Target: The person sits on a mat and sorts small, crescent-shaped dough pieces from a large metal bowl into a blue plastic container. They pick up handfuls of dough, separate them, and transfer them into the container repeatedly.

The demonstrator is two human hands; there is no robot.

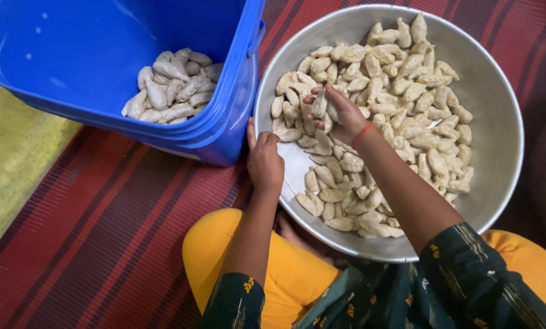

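Head view shows the right hand [340,116] pinching a few pale dumplings [319,103] over the heap in the round metal bowl [498,158]. Left hand [264,161] curls over the bowl's rim, just beside a blue plastic tub [78,55] holding more dumplings.

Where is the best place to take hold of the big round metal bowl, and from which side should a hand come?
Probably the thin rim of the big round metal bowl, from its left edge. That edge is bare of pale dumplings, and the left hand already rests there beside the blue plastic tub. The right hand is busy among the dumplings.
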